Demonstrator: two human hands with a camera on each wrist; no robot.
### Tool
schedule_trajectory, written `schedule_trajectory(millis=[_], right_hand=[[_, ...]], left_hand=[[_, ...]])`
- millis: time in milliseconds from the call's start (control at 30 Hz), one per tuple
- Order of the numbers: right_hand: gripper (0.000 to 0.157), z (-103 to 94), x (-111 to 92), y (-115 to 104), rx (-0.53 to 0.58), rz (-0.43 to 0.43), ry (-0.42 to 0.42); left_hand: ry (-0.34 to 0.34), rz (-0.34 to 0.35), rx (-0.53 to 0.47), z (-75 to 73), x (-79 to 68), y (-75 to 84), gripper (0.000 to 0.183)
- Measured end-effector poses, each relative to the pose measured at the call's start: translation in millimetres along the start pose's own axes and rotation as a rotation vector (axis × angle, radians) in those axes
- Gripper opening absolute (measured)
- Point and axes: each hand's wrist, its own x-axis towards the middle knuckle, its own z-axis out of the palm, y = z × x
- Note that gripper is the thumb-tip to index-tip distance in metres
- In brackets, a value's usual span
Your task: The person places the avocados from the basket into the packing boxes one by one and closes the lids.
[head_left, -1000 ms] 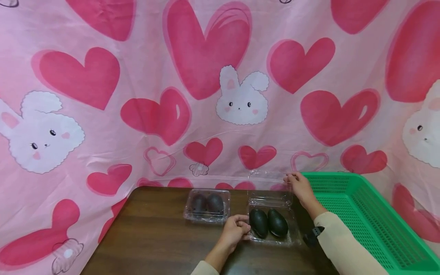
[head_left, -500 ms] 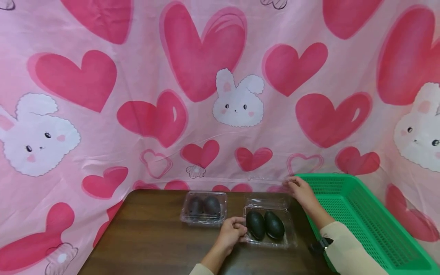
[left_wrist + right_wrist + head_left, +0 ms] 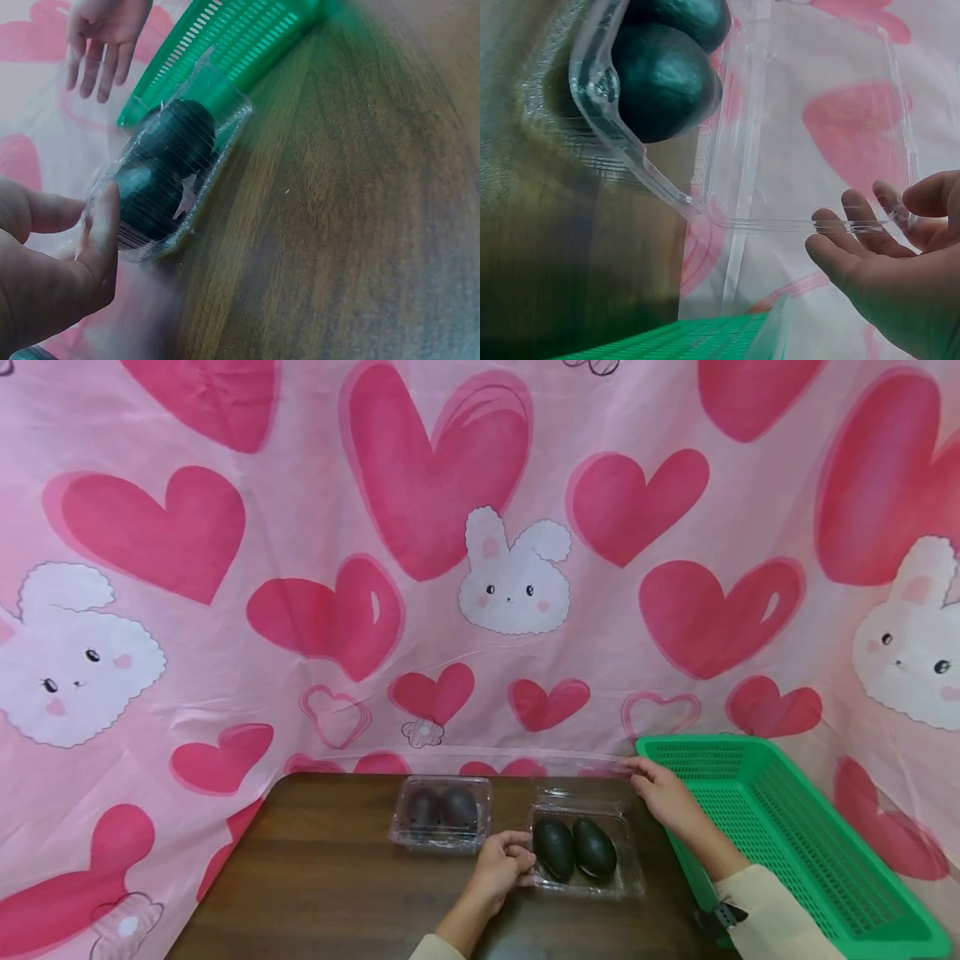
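Observation:
In the head view, a clear plastic clamshell box point(image 3: 633, 887) lies on the table with its lid raised at the back. Two dark green avocados point(image 3: 595, 848) sit side by side in its base. My left hand point(image 3: 498, 868) pinches the box's left edge, thumb and fingers at the rim in the left wrist view. At the lid's right corner is my right hand point(image 3: 667, 793); the right wrist view has its thumb and fingertips gripping the transparent lid point(image 3: 817, 120). Further left stands a second clear box point(image 3: 405, 837) with two dark fruits, its lid down.
A green plastic basket point(image 3: 918, 935) stands at the right, close beside my right forearm. The brown wooden table point(image 3: 322, 877) reaches back to a pink curtain point(image 3: 427, 635) with hearts and rabbits.
The lid's outer edge has come lower, and my right hand has moved down slightly with it. My left hand keeps its hold on the box's left edge. The head view has shifted a little.

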Motion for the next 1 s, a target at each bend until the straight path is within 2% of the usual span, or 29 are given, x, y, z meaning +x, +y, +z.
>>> schedule_trajectory(millis=[200, 400, 600, 1000], right_hand=[[0.03, 2.6, -13.1, -2.9, -0.135, -0.005, 0.049], [0.03, 7.3, -22.9, -6.5, -0.136, -0.006, 0.086], [0.033, 14.4, -37.8, -7.9, -0.134, 0.03, 0.084], [0.037, 30.9, -59.4, -0.7, -0.301, -0.18, 0.198]], left_hand=[[-0.001, -0.007, 0.005, -0.4, 0.8, -1.3, 0.034], [0.0, -0.005, 0.014, -1.2, 2.2, -1.0, 0.034], [-0.008, -0.011, 0.01, -0.5, 1.2, 0.2, 0.034], [-0.013, -0.007, 0.01, -1.1, 2.3, 0.3, 0.036]])
